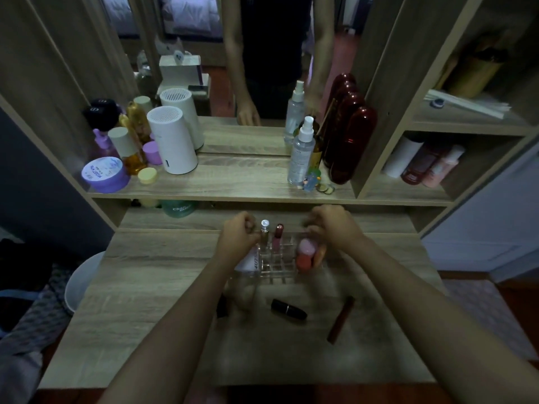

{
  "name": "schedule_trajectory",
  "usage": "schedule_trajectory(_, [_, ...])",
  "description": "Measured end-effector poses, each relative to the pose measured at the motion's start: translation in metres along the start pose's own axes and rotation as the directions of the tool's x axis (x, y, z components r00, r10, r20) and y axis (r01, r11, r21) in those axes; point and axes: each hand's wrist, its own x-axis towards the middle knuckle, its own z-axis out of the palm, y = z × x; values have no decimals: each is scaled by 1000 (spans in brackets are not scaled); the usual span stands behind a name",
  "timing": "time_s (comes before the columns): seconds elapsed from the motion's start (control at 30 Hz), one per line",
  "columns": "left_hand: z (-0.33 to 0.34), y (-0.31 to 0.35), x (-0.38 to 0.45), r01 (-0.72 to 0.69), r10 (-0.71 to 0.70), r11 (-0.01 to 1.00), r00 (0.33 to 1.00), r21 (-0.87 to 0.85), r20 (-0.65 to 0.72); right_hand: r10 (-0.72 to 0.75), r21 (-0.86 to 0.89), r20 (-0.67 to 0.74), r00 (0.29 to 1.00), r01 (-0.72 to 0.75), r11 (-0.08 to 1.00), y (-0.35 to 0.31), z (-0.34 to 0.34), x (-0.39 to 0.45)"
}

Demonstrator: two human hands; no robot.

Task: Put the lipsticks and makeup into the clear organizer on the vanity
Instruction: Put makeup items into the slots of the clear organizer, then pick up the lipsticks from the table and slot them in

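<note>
The clear organizer [275, 265] stands mid-vanity. Upright in its rear slots are a gold tube with a silver cap [264, 230] and a pink lip gloss [277, 236]. A white tube [248, 263] leans in its left side, and pink and orange sponges [306, 255] fill its right side. My left hand [237, 237] is curled on the organizer's rear left corner. My right hand [332, 225], slightly blurred, is curled on the rear right corner above the sponges. On the table in front lie a black lipstick [288, 309] and a slim red-brown tube [340, 319]. A dark item [221, 306] is partly hidden by my left forearm.
A raised shelf [233, 182] behind the organizer carries jars, amber bottles, a white cylinder [172, 141], a spray bottle [302, 150] and dark red cases [350, 141] before a mirror. Side cubbies [423, 164] on the right hold bottles. A white bin [83, 281] stands left of the table.
</note>
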Motion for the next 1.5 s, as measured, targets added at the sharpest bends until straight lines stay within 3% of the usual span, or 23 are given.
schedule_trajectory(0.07, [-8, -1, -2, -4, 5, 1000, 1000, 24, -31, 91, -32, 21, 996, -91, 995, 27, -4, -13])
schedule_trajectory(0.17, [-15, -2, -7, -2, 4, 999, 999, 38, -53, 296, -45, 189, 936, -293, 955, 65, 6, -37])
schedule_trajectory(0.33, [-17, -11, -25, 39, -36, 997, 998, 65, -52, 522, 61, 525, 672, -641, 765, 87, 46, -76])
schedule_trajectory(0.4, [-17, -19, -34, 55, -51, 996, 997, 67, -60, 545, 126, 544, 638, -705, 698, 86, 61, -85])
schedule_trajectory(0.5, [-20, -31, -48, 55, -51, 995, 997, 78, -55, 539, 219, 494, 682, -698, 682, 81, 76, -92])
schedule_trajectory(0.67, [-26, -44, -73, 66, -62, 995, 996, 69, -61, 520, 314, 502, 691, -705, 635, 70, 79, -92])
schedule_trajectory(0.97, [-21, -73, -108, 239, -234, 971, 966, 32, -114, 539, 497, 318, 780, -622, 605, 74, 54, -87])
schedule_trajectory(1.13, [-12, -69, -104, 170, -174, 985, 976, -39, -133, 479, 451, 101, 872, -469, 759, 72, 29, -79])
schedule_trajectory(1.37, [-1, -60, -93, 98, -111, 991, 984, -94, -139, 224, 303, 174, 959, -268, 914, 36, -20, -61])
schedule_trajectory(1.5, [2, -65, -89, 99, -112, 991, 981, -88, -159, 150, 291, 89, 985, -169, 942, 8, -29, -44])
